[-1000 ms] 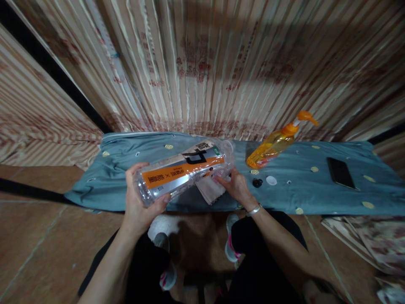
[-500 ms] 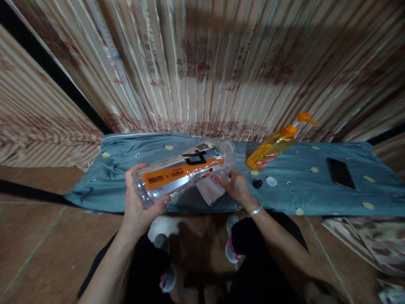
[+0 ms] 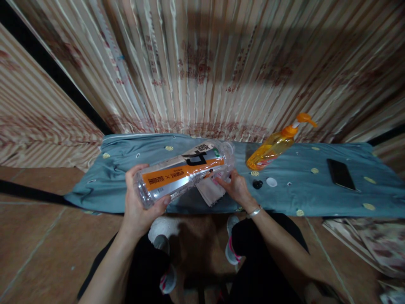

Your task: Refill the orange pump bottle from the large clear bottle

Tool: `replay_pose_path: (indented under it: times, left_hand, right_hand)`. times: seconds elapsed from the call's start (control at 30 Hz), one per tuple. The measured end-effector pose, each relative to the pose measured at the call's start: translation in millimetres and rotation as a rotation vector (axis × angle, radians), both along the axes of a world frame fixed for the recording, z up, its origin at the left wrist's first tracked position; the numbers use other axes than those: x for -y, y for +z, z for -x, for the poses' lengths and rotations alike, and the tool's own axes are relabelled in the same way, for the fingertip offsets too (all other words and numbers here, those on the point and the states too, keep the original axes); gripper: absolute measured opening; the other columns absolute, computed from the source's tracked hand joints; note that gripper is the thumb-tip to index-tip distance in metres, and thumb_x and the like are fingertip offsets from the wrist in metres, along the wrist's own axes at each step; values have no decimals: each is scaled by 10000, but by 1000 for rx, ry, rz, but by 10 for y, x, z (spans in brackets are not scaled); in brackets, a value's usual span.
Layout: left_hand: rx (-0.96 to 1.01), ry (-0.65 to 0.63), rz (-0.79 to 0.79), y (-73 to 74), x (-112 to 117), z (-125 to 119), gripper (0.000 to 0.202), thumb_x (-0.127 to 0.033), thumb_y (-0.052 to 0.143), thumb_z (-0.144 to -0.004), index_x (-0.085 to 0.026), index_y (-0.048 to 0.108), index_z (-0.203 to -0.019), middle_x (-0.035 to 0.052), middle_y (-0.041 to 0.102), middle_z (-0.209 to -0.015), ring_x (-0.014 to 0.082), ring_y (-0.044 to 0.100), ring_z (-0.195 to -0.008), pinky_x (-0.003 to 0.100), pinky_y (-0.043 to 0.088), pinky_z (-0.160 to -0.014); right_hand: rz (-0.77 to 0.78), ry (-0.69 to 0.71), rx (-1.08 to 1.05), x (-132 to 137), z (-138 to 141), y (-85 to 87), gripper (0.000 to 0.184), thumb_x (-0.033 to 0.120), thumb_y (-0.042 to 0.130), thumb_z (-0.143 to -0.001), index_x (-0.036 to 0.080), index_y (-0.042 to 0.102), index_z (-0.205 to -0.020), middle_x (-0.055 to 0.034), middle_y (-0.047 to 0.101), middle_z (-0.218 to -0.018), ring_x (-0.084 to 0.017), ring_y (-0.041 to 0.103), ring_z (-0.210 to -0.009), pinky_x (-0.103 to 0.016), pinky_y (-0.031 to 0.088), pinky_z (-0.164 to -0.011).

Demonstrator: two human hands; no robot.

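Note:
My left hand [image 3: 137,207] is wrapped round the base of a large clear plastic bottle [image 3: 183,172] with an orange, black and silver label, held on its side above a blue-grey cloth [image 3: 126,158]. My right hand [image 3: 236,188] is at the bottle's neck end, fingers pinched on a pale folded wipe [image 3: 210,190] pressed against the bottle. A bracelet circles my right wrist.
An orange pump bottle [image 3: 275,145] stands tilted on the cloth to the right. A small black cap [image 3: 257,184] and a white cap [image 3: 271,181] lie near it. A dark phone [image 3: 341,173] rests further right. Striped curtains hang behind; tiled floor below.

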State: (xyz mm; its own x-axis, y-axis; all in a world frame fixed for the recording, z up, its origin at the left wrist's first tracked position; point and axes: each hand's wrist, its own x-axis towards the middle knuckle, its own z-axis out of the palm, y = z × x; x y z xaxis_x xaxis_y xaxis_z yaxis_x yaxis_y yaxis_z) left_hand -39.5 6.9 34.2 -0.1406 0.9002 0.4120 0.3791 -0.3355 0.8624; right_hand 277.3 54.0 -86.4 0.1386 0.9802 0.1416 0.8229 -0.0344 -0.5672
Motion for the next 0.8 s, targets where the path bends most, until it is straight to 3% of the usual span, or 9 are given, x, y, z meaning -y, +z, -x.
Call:
replay_pose_path:
  times: [0.37, 0.6, 0.8]
  left_hand:
    - [-5, 1, -5, -1, -6, -9, 840, -748, 859, -641, -266, 541, -1251, 71, 682, -1020, 363, 743, -875, 554, 644, -760]
    - [-11, 3, -3, 1, 0, -4, 841, -746, 863, -647, -260, 546, -1256, 66, 663, -1027, 352, 736, -869, 542, 643, -751]
    - [-14, -1, 2, 7, 9, -5, 828, -759, 851, -660, -260, 550, -1248, 64, 662, -1028, 353, 740, -875, 547, 643, -765]
  right_hand:
    - [-16, -1, -3, 1, 3, -19, 395, 437, 813, -925, 245, 649, -1229, -108, 845, -998, -336, 834, -914, -429, 645, -765]
    - [-8, -11, 7, 0, 16, 0, 376, 425, 856, -911, 214, 634, -1128, -150, 847, -998, -350, 846, -926, -413, 653, -780]
    - [-12, -5, -11, 1, 6, -11, 352, 388, 851, -919, 234, 623, -1138, -120, 852, -1019, -331, 849, -975, -404, 658, -817]
